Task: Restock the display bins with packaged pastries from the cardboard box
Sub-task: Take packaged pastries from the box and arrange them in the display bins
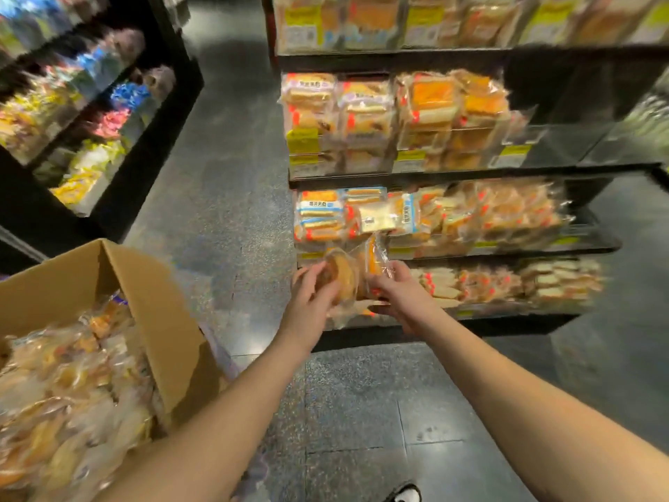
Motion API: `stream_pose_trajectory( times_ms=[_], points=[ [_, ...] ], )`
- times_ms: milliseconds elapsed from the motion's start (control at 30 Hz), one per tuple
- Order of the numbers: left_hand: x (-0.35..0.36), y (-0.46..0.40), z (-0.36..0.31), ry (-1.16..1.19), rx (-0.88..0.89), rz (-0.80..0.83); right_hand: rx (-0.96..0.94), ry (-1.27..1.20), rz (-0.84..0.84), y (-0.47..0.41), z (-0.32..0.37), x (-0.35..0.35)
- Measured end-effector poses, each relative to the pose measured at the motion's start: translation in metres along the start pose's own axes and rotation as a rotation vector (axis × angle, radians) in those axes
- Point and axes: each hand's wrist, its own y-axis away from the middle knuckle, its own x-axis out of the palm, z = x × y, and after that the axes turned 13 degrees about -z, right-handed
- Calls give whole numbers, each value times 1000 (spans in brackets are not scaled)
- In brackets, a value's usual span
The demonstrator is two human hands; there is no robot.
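Clear-wrapped golden pastry packets (356,275) are standing roughly upright, long axes near vertical, against the front edge of the black tiered display shelf (452,175), low at its left end. The left hand (313,289) is curling around one packet; the right hand (392,286) is pinching another. Left of the shelf, dark tiled floor (224,197) is lying open, reaching the brown cardboard box (159,306) of pastries.

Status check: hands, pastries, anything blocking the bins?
Left hand and right hand both gripping packaged pastries at the low bins. Cardboard box at left, still well filled. Nothing in the way.
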Motion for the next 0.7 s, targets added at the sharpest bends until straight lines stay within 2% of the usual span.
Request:
stream_pose_trajectory(
  times_ms=[100,267,367,467,567,700],
  points=[
    [67,-4,-14,113,-41,45,-14,-39,-28,-14,10,-73],
    [163,0,-50,-15,65,90,-39,-150,3,-17,27,-175],
    [209,-7,-66,3,26,169,-76,-176,17,-21,34,-225],
    [245,-15,-84,17,-45,267,-111,-177,-5,-27,40,-260],
    [275,-31,-94,-101,-90,417,-153,-187,-84,-38,46,-282],
    [313,-55,-112,-216,-16,534,-154,-219,-138,-60,55,-312]
  ],
)
